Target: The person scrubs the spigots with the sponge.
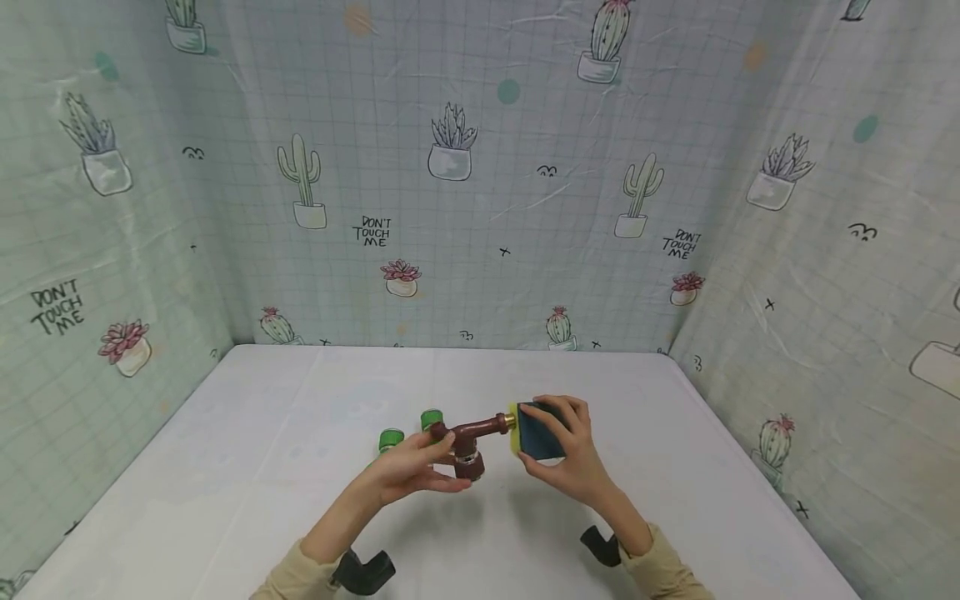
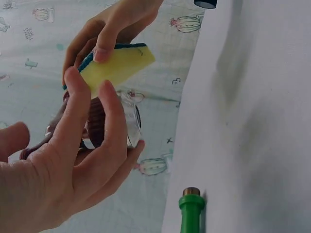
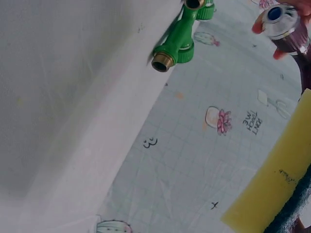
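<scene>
Above the white table, my left hand (image 1: 405,468) holds a brown valve (image 1: 467,444) with a brass threaded end pointing right. Fingers curl around its body in the left wrist view, where a chrome end (image 2: 131,119) shows beside them. My right hand (image 1: 576,454) grips a sponge (image 1: 542,433), yellow with a dark blue-green scouring side, between thumb and fingers. In the head view the sponge's yellow face meets the brass end of the valve. The right wrist view catches the sponge (image 3: 272,179) at its lower right; most of the right hand is out of that view.
A green valve (image 3: 177,41) with brass threaded ends lies on the white table (image 1: 300,433), partly behind my left hand in the head view. Black curved pieces (image 1: 365,573) sit at both wrists. Patterned cloth (image 1: 510,208) walls the table's back and sides.
</scene>
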Motion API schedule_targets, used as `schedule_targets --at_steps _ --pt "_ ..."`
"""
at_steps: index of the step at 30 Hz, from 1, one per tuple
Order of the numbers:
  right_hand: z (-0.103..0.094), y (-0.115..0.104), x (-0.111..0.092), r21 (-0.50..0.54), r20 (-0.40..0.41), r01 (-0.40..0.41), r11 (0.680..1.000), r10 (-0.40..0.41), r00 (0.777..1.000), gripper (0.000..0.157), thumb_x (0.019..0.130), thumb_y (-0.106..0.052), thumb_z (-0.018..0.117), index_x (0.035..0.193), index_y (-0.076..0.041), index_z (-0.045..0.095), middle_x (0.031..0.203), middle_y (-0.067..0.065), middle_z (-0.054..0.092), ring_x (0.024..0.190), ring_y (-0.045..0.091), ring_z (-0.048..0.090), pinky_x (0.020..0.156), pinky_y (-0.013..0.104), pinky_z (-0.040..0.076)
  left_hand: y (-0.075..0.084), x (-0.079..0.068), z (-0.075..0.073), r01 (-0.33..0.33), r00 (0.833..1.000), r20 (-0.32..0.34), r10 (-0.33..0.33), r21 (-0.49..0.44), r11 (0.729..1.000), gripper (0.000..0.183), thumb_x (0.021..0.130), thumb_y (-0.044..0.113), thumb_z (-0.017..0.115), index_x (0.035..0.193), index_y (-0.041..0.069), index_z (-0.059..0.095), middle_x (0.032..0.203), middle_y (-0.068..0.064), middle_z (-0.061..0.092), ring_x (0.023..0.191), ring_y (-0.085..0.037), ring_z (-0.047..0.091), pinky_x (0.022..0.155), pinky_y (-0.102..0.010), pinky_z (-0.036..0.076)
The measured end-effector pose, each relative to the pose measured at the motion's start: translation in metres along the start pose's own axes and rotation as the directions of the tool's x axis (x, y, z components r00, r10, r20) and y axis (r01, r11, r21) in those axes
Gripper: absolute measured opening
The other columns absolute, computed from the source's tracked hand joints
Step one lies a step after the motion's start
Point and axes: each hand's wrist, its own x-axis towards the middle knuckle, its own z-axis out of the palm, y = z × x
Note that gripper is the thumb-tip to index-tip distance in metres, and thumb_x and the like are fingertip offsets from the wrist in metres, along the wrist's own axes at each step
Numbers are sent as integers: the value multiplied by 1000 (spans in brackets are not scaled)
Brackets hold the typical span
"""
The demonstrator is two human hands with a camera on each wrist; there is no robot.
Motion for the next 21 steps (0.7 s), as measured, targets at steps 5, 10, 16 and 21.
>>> schedule_targets --at_steps 5,10,16,21 --pt "-4 0 -2 3 -3 28 1000 -28 1000 56 71 -35 72 122 -20 54 125 6 45 114 21 28 79 40 43 1 7 0 -42 999 -10 41 -135 990 48 90 45 39 106 4 58 115 -15 53 106 -28 55 92 -46 45" --pt "-4 -2 -4 -18 21 64 998 -64 998 54 73 -40 68 122 -21 54 126 6 45 116 21 28 77 40 47 -2 13 1 -128 984 -139 110 -131 983 44 93 23 45 127 -5 45 133 -25 37 101 -18 60 90 -32 48" --pt "-1 -2 -5 -21 40 90 996 -89 995 54 74 -41 67 122 -20 53 125 8 46 115 22 28 76 40 47 -2 12 -4 -125 980 -164 109 -88 988 46 87 9 55 131 2 42 124 -13 45 91 -9 62 74 -16 51" --pt "-3 0 4 -8 23 43 999 -43 999 55 74 -35 70 124 -20 53 125 8 45 113 22 29 76 39 45 -3 9 -7 -141 980 -152 126 -94 986 41 84 3 58 124 5 52 125 -19 40 95 -16 59 81 -29 53"
